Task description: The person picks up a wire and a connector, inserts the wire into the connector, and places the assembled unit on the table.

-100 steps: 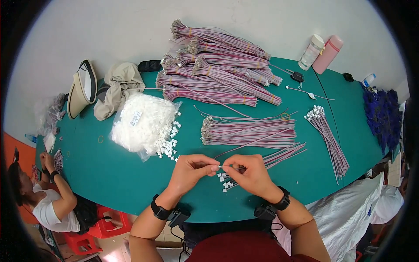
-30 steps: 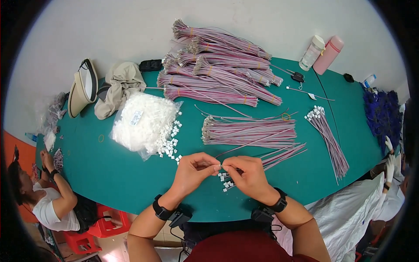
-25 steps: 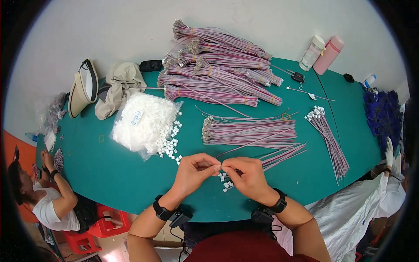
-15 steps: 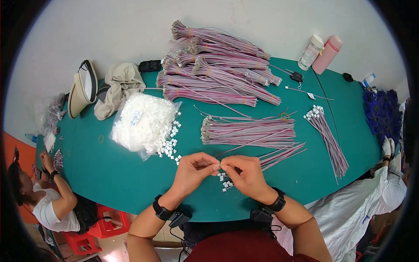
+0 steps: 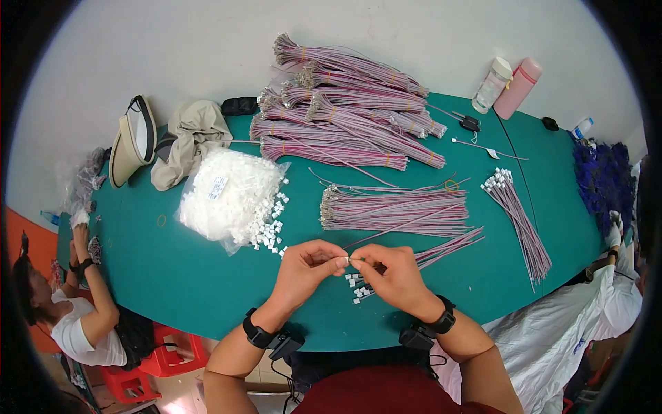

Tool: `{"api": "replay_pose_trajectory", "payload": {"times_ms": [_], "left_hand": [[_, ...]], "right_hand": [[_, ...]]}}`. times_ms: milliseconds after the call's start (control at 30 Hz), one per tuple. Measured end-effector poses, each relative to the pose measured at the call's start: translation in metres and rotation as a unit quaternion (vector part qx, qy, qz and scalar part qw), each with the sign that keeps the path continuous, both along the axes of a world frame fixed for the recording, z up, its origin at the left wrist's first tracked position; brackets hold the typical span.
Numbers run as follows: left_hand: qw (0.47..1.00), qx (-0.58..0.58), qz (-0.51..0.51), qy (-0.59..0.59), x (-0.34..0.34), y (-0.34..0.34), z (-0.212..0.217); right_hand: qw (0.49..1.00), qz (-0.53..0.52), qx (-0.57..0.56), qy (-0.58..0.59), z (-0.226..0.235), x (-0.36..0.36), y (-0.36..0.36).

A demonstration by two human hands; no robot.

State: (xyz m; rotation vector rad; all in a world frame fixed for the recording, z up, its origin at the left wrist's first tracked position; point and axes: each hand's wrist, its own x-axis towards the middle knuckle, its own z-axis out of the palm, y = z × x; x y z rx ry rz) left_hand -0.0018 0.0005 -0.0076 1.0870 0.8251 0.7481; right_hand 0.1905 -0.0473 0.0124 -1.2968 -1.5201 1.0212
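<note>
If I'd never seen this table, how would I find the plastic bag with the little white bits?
On the big green table, look near-left of the piled pink-and-grey wires. Just in front of the crumpled beige cloth lies a puffy see-through bag. Unlike its neighbours, it bulges with white contents, and loose white bits lie along its right edge.

The table [image 5: 172,283] is green. Ahead of the right hand [image 5: 394,279], the wires [image 5: 400,207] are streaked grey and magenta. Left of the left hand [image 5: 303,276], the pieces [image 5: 267,231] are white, their bag [image 5: 234,207] clear; farther out, the visor [image 5: 129,148] is beige. Well right of both hands, a bottle [image 5: 517,90] is pink, a fluffy heap [image 5: 603,176] deep blue.
</note>
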Motion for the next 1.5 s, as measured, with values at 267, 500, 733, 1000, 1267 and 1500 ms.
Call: {"api": "replay_pose_trajectory", "payload": {"times_ms": [267, 500, 733, 1000, 1267, 1500], "left_hand": [[0.999, 0.015, 0.011, 0.04, 0.004, -0.003, 0.003], [0.999, 0.013, 0.006, 0.044, 0.004, -0.004, 0.002], [0.995, 0.056, 0.018, 0.085, 0.005, -0.007, 0.003], [1.0, 0.008, 0.008, 0.029, 0.003, -0.004, 0.009], [0.999, 0.006, 0.003, 0.033, 0.001, -0.004, 0.007], [1.0, 0.006, -0.002, 0.018, 0.001, -0.003, 0.008]], "right_hand": [[0.994, 0.02, 0.064, -0.084, -0.005, 0.003, -0.001], [0.997, 0.002, 0.074, -0.037, -0.01, -0.001, -0.003], [0.988, -0.018, 0.124, -0.094, -0.015, -0.005, -0.003], [1.0, -0.019, 0.008, 0.019, -0.003, 0.0, -0.001], [0.999, -0.028, -0.022, 0.039, -0.001, 0.0, 0.0], [0.999, -0.023, 0.026, 0.03, 0.001, 0.0, 0.0]]}}
